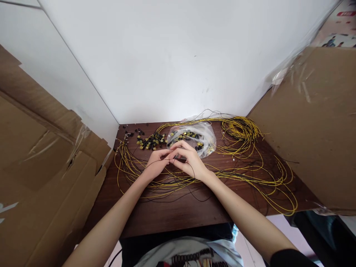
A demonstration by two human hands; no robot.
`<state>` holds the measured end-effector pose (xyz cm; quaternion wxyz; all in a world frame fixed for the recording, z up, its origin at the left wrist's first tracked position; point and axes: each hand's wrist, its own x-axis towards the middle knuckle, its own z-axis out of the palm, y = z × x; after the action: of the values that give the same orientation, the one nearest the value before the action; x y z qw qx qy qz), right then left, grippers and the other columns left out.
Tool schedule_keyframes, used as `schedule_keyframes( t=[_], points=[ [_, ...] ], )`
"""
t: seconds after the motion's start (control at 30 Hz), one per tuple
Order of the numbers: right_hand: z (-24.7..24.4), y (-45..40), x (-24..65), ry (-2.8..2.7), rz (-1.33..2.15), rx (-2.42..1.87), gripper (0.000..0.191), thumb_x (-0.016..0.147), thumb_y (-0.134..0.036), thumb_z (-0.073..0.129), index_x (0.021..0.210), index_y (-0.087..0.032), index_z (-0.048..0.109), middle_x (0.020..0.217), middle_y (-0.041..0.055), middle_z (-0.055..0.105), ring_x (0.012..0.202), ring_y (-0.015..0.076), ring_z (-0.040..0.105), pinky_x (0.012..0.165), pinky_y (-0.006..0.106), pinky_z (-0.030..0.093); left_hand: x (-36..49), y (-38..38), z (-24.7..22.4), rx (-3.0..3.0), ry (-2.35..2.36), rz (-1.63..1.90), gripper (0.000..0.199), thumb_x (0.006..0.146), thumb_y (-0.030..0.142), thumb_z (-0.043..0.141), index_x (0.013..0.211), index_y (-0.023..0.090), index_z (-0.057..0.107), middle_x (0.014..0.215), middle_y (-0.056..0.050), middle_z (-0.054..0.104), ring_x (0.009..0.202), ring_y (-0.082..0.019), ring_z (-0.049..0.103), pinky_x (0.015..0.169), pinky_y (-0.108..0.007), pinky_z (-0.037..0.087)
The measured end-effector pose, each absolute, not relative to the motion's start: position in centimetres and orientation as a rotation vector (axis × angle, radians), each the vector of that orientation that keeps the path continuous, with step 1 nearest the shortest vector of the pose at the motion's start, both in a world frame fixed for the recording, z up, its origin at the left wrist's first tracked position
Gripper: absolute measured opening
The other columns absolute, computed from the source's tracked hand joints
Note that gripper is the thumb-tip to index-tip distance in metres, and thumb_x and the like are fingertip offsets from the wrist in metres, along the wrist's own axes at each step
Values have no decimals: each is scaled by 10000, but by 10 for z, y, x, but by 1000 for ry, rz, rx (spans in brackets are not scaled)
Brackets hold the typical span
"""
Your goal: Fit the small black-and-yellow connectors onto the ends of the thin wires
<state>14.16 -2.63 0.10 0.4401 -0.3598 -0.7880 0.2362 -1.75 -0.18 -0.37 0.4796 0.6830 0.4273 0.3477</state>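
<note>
My left hand (156, 163) and my right hand (191, 161) meet over the middle of the table, fingertips pinched together. A thin black wire (192, 169) runs through the fingertips of both and curves down on either side. What sits right at the pinch is too small and covered to make out. Beneath and around the hands lies a loose bundle of yellow and black wires (250, 180). Just behind them rests a clear plastic bag (207, 138) with small black and yellow parts. To its left is a pile of similar black and yellow parts (151, 141).
A coil of yellow wire (239, 129) lies at the back right of the brown wooden table (178, 218). Tiny black pieces (139, 131) are scattered at the back left. Cardboard (50, 167) stands on the left, more cardboard (311, 129) on the right, and a white wall (172, 63) behind.
</note>
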Motion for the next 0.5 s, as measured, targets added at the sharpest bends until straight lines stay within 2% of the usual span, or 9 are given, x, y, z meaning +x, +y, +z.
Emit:
schedule_keyframes(
  t=[0.07, 0.23, 0.5],
  points=[
    [1, -26, 143, -1964, 557, -916, 54, 814, -186, 555, 841, -190, 602, 1031, 67, 506, 940, 164, 519, 702, 269, 478, -18, -1, -5, 1667, 1047, 848, 253, 772, 319, 556, 847, 113, 682, 741, -12, 653, 685, -134, 548, 632, -212, 398],
    [3, -28, 145, -2098, 345, -956, 84, 836, -220, 529, 883, -184, 587, 1000, 69, 542, 947, 187, 498, 820, 335, 447, -17, -1, -7, 1671, 1030, 861, 278, 781, 349, 549, 864, 113, 672, 748, -14, 643, 704, -137, 547, 647, -216, 400],
    [3, -30, 142, -2110, 290, -949, 61, 830, -195, 519, 835, -175, 576, 974, 74, 542, 917, 183, 497, 806, 317, 444, -17, 0, -10, 1690, 1046, 863, 305, 785, 381, 543, 851, 109, 664, 757, -27, 649, 720, -152, 563, 667, -229, 412]
  ],
)
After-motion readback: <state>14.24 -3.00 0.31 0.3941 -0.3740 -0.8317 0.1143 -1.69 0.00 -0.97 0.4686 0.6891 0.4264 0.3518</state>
